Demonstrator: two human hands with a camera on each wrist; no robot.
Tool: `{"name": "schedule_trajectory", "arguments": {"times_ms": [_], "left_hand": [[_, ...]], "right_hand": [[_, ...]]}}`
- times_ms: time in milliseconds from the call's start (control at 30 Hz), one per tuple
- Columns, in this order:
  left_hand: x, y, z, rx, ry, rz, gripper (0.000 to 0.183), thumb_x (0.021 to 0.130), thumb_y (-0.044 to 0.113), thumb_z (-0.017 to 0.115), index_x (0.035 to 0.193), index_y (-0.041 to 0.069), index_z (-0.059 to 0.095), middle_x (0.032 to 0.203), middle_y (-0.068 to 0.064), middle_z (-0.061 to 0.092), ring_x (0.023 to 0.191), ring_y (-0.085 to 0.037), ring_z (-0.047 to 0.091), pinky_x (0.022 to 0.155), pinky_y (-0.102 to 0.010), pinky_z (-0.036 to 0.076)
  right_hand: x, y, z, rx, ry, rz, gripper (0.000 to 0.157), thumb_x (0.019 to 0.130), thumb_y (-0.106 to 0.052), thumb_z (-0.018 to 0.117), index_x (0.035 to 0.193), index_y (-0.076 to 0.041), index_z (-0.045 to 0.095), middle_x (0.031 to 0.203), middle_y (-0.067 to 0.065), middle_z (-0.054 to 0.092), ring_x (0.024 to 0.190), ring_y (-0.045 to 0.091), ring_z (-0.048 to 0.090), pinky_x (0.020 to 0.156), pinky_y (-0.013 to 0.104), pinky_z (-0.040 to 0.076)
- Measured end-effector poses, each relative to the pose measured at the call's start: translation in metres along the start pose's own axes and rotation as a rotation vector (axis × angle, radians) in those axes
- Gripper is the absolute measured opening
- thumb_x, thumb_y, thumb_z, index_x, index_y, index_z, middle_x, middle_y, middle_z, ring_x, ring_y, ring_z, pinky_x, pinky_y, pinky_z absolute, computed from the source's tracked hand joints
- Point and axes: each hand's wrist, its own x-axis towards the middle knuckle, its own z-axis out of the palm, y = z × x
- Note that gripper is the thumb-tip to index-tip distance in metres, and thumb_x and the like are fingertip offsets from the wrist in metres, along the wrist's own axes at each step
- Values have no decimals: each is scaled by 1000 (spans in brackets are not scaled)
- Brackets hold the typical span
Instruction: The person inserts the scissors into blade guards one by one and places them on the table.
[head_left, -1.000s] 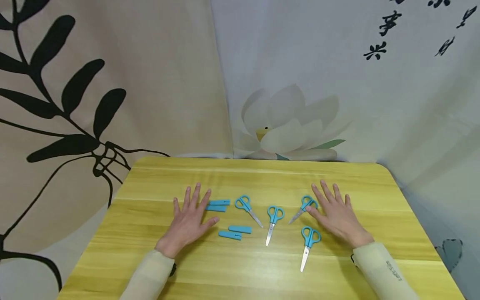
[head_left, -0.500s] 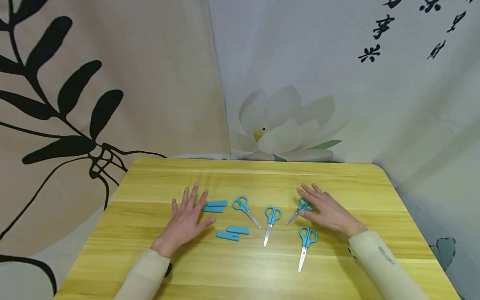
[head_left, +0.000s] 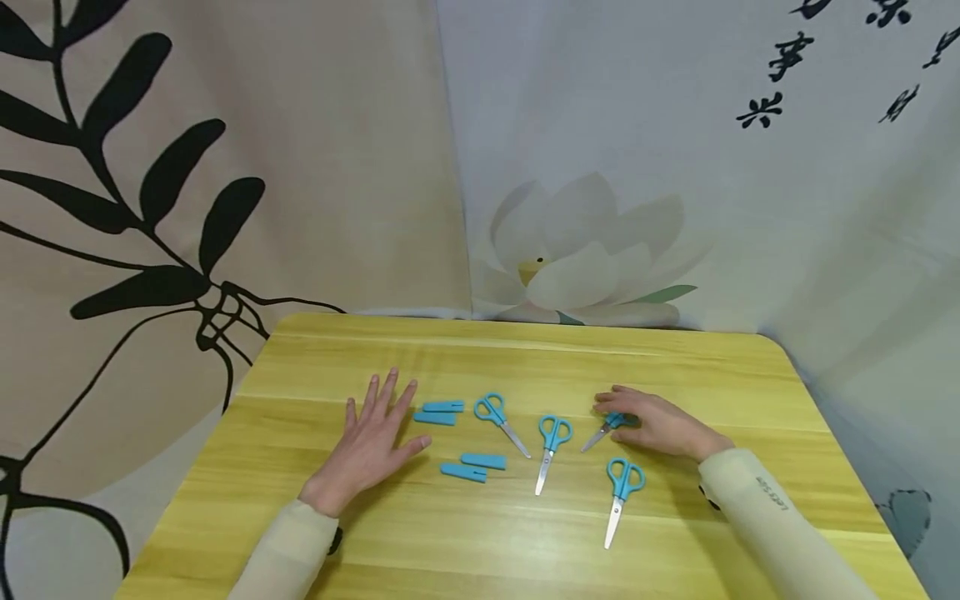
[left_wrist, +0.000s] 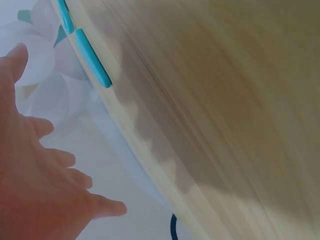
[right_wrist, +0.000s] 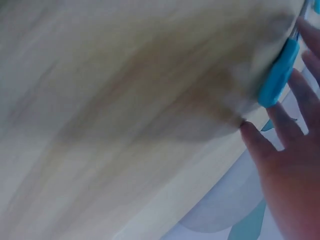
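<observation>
Two big cloths are hanging behind everything: a tan cloth (head_left: 337, 167) with black leaves (head_left: 180, 171) toward ten o'clock, and a pale cloth (head_left: 750, 217) with a white flower (head_left: 577, 275) and black writing (head_left: 791, 56) toward one. The yellow wood table (head_left: 450, 550) is standing in front. I am picturing a clock on it: twelve at the far edge, six by the person, its middle between the hands.

Cream sleeves (head_left: 288, 550) are covering both arms. At nine, the left hand (head_left: 363, 458) is spreading its fingers wide and holding nothing; its own wrist view is showing it raised, with a dark shadow (left_wrist: 145, 120) on the wood. Near three, the right hand (head_left: 660, 421) is reaching around one pair of scissors (head_left: 617, 419), fingers loose and bending a little. I cannot tell if it is gripping.

Those blades are pointing toward eight. From the head, the hand is hiding some of the handles; the right wrist view is showing a blue handle (right_wrist: 279, 75) just beside the fingertips. A second pair (head_left: 500, 420) is lying at eleven, a third pair (head_left: 552, 446) near the middle, a fourth pair (head_left: 618, 493) at four.

Smallest, two blue pieces (head_left: 442, 407) are resting at ten, near the left fingers, and two more blue pieces (head_left: 483, 460) at eight. The left wrist view is showing only two.
</observation>
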Motion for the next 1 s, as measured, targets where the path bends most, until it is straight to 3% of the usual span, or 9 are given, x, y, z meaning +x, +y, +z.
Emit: {"name": "schedule_trajectory", "arguments": {"times_ms": [200, 467, 833, 1000], "left_hand": [[1, -1, -1, 11, -3, 18, 89, 100, 59, 61, 166, 13, 22, 172, -19, 3, 156, -46, -1, 113, -81, 10], [0, -1, 1, 14, -51, 55, 85, 100, 55, 63, 165, 16, 26, 172, -16, 7, 156, -45, 4, 115, -79, 11], [9, 3, 1, 75, -103, 244, 72, 102, 46, 65, 159, 9, 42, 162, -15, 39, 150, -38, 35, 118, -65, 30], [15, 7, 1, 74, -105, 313, 66, 102, 42, 67, 154, 7, 48, 156, -18, 47, 142, -37, 46, 116, -58, 37]], "right_hand": [[-2, 8, 0, -68, 71, -74, 27, 93, -9, 78, 119, -10, 75, 137, 15, 63, 126, 41, 57, 100, 57, 51], [-1, 8, 3, -85, 117, -102, 20, 92, -7, 78, 111, -12, 75, 127, 11, 67, 117, 37, 61, 98, 56, 53], [-19, 3, -6, -56, 215, 26, 23, 94, -6, 76, 116, -10, 76, 127, 10, 67, 120, 37, 61, 99, 58, 50], [-26, 0, -8, -41, 269, 68, 23, 94, -6, 76, 117, -9, 76, 130, 12, 66, 122, 39, 59, 101, 59, 49]]}}
